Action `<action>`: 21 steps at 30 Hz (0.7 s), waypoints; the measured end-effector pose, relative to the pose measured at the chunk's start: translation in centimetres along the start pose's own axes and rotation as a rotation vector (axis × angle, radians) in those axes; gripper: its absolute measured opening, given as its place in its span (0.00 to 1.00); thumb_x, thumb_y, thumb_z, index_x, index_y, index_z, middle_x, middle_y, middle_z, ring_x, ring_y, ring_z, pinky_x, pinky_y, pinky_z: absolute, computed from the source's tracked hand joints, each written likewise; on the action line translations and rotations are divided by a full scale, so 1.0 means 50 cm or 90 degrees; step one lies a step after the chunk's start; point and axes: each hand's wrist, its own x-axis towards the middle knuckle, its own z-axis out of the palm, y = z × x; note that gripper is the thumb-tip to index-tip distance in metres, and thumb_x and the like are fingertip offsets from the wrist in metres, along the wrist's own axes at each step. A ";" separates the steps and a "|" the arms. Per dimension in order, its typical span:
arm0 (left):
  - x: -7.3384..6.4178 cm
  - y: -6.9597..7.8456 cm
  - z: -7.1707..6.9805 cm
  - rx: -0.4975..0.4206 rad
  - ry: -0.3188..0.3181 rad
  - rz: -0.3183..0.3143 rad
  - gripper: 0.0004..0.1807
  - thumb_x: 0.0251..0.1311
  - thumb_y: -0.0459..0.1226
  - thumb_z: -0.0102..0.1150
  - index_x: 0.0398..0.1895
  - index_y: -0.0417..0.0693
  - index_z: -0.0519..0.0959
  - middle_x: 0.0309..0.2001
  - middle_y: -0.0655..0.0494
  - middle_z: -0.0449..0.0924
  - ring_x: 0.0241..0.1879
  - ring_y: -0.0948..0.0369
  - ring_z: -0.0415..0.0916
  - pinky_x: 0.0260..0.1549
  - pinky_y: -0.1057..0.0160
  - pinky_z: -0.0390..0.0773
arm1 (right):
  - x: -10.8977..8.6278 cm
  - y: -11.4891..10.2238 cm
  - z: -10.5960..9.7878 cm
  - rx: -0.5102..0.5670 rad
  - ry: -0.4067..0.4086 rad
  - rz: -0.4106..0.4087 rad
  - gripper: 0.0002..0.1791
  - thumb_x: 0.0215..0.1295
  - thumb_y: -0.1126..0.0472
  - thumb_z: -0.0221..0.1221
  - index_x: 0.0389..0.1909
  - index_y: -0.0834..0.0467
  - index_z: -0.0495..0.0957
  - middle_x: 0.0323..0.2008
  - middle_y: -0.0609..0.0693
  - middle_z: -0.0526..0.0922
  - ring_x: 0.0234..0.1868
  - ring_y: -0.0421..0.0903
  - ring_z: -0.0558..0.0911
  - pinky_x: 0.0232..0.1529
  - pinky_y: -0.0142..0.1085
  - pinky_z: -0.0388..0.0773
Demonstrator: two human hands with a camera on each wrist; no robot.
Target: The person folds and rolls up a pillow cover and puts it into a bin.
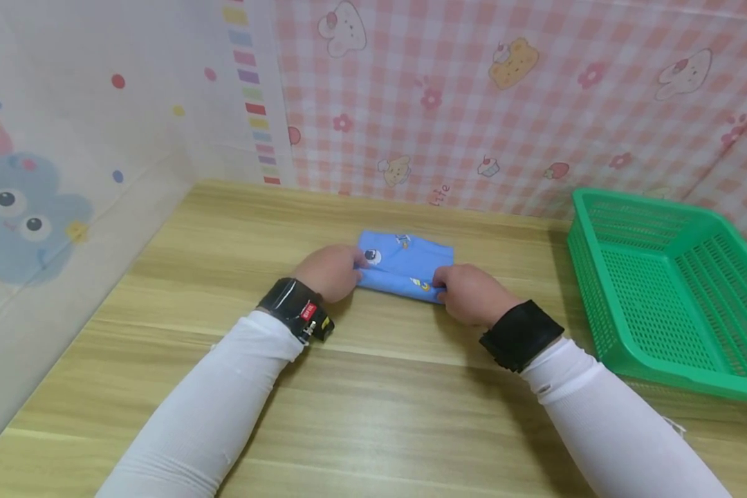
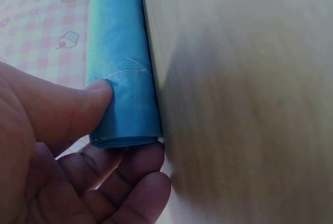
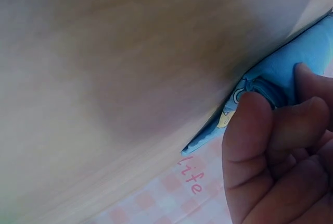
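Note:
A blue cloth with small printed figures lies on the table, its near edge rolled into a thick fold. At the roll's left end, my left hand pinches it. In the left wrist view the thumb presses on the blue roll, with the fingers curled under its end and a loose white thread on top. My right hand pinches the opposite end. Coiled layers of the cloth show beside the right fingers in the right wrist view, while a flat part extends behind the roll.
A green plastic basket with slatted walls stands on the right of the wooden table. Behind the table hangs a pink checked sheet with cartoon prints. A white printed sheet covers the left side.

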 end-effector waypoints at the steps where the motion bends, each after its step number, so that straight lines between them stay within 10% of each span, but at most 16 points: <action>1: 0.000 0.000 0.000 -0.001 0.000 -0.001 0.19 0.76 0.40 0.55 0.66 0.47 0.80 0.67 0.47 0.81 0.70 0.47 0.74 0.72 0.46 0.71 | 0.000 -0.001 0.000 0.000 -0.002 0.002 0.10 0.74 0.65 0.59 0.51 0.62 0.83 0.46 0.58 0.89 0.49 0.53 0.86 0.58 0.52 0.83; 21: 0.003 0.000 0.002 -0.008 -0.009 -0.010 0.18 0.77 0.39 0.53 0.65 0.46 0.80 0.66 0.47 0.81 0.68 0.48 0.77 0.71 0.46 0.73 | -0.003 0.003 0.001 0.044 -0.023 0.017 0.10 0.76 0.64 0.58 0.52 0.61 0.83 0.48 0.56 0.88 0.47 0.50 0.83 0.57 0.51 0.82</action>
